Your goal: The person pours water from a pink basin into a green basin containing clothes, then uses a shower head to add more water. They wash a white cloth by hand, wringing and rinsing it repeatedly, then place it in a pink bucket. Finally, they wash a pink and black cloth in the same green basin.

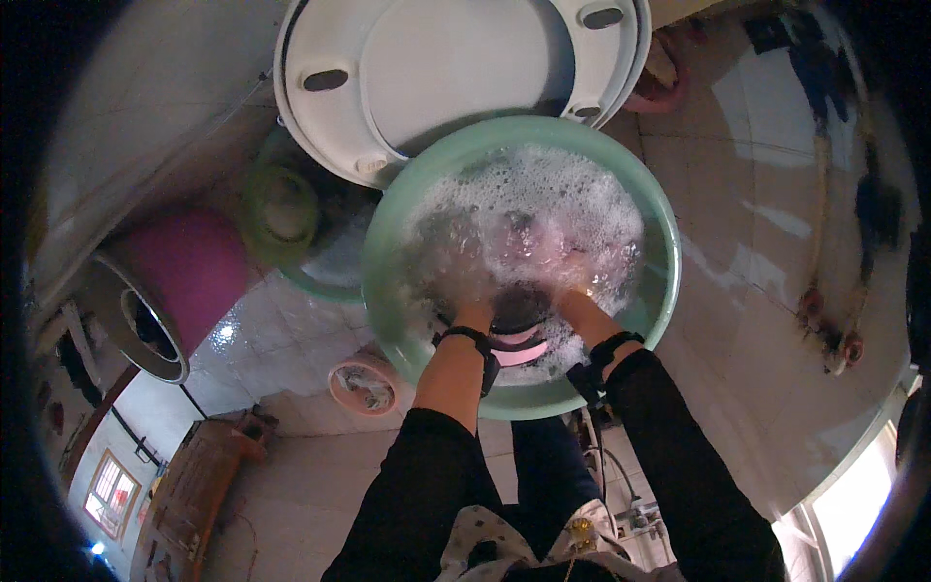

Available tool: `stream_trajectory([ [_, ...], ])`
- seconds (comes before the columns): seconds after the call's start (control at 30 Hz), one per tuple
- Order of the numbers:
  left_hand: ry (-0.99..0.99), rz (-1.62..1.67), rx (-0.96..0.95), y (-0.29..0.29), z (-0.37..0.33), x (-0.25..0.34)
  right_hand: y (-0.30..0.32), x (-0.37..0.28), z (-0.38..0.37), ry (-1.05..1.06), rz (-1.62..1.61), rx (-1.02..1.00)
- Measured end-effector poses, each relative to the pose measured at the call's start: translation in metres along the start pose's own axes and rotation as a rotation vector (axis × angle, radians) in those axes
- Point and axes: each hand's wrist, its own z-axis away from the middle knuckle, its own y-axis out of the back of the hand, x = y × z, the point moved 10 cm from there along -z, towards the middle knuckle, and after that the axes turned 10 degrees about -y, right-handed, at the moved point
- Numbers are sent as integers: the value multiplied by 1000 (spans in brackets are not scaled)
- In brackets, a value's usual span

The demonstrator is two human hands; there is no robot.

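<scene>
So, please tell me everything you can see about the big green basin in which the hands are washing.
The round pale green plastic basin is wide and shallow with a smooth, thick rim. It sits level on the wet tiled floor, in front of the raised white toilet seat. White soapy foam covers most of the water; something pinkish shows under it, too blurred to name. The left hand and right hand are plunged into the suds near the closer rim; their grip is hidden.

Wet glossy pale tile floor (291, 339) and tiled wall (776, 252) with pipes and red valves (824, 330), raised white toilet seat (456, 68), purple drum (179, 276), wooden cabinet (189, 485), daylight from window (109, 490) and lower right.
</scene>
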Motion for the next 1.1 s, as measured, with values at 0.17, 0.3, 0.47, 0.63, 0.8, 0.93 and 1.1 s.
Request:
stream_trajectory([
  [0.17,-173,229,210,43,28,28,54,16,29,-2,-351,143],
  [0.3,213,777,422,50,57,40,107,34,83,-18,-1037,256],
  [0.47,310,1996,-91,26,52,98,146,-23,190,288,-1143,138],
  [0.63,-85,2011,-192,62,109,101,153,-79,241,441,-932,73],
  [0.8,-195,1388,197,89,109,106,146,-38,191,189,-1100,253],
  [0.93,68,953,269,81,129,108,181,21,178,321,-574,500],
  [1.1,-179,386,189,96,146,127,199,71,164,234,-692,366],
])
